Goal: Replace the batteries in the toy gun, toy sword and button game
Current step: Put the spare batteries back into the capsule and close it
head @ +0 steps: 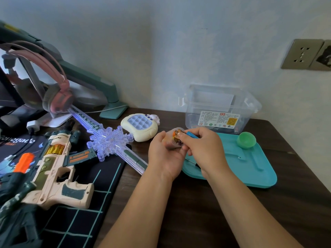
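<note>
Above the counter (197,212), the left hand (164,154) cups a clear cup (176,139) of batteries. The right hand (202,149) touches it while gripping a screwdriver (192,135). Button game (139,127), toy sword (111,138) and toy gun (55,169) lie to the left.

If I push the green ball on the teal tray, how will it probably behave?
The green ball looks round and smooth, so it would probably roll easily. The raised rim of the teal tray would likely stop it. It looks like plastic, so it is probably light.
</note>
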Tool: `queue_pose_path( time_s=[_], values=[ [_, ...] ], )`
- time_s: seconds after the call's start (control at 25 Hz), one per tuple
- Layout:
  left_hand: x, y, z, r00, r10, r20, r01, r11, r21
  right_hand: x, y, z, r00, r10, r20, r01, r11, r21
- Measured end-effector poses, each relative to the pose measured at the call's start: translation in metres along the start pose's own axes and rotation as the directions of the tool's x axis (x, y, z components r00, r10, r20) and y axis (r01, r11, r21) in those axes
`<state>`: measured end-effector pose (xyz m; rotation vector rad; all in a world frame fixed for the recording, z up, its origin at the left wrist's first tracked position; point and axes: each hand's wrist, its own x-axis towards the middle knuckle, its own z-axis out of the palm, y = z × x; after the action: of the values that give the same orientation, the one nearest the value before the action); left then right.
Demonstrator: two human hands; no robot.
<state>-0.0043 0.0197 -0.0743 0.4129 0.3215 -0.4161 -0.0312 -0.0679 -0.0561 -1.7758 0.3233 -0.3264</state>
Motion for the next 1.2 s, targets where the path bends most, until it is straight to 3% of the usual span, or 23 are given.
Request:
queue_pose_path(
  time_s=[0.24,0.44,0.56,0.72,0.84,1.0,1.08,1.2],
  values=[
    [0.001,0.000,-0.002,0.998,0.055,-0.004,-0.054,0.996,0.071,-0.002,-0.004,0.000,0.997,0.010,0.081,-0.010,1.000,-0.003],
    [0.003,-0.004,-0.002,0.997,0.072,-0.015,-0.070,0.992,0.108,0.002,0.001,0.002,1.000,0.007,0.011,-0.007,0.999,-0.049],
    [0.006,-0.004,-0.003,0.998,0.067,-0.017,-0.065,0.992,0.111,0.003,-0.001,0.002,0.999,-0.007,0.048,0.011,0.997,-0.072],
    [0.008,0.001,-0.007,0.999,0.030,-0.010,-0.030,0.999,0.014,0.002,-0.010,-0.002,0.982,0.018,0.189,-0.038,0.994,0.101],
    [0.008,0.002,-0.008,1.000,0.028,-0.003,-0.028,0.999,-0.025,0.003,-0.008,-0.003,0.976,-0.033,0.217,0.029,0.999,0.021],
    [0.006,0.001,-0.008,0.999,-0.039,0.017,0.040,0.999,-0.025,0.001,0.003,0.006,0.962,-0.265,0.060,0.271,0.925,-0.265],
    [0.004,0.004,-0.007,0.997,-0.072,0.043,0.075,0.994,-0.078,0.005,0.001,-0.001,0.946,-0.325,0.000,0.317,0.920,-0.229],
    [0.004,0.008,-0.007,0.994,-0.103,0.046,0.107,0.989,-0.106,0.010,-0.004,-0.011,0.956,-0.291,0.042,0.294,0.940,-0.174]
  ],
)
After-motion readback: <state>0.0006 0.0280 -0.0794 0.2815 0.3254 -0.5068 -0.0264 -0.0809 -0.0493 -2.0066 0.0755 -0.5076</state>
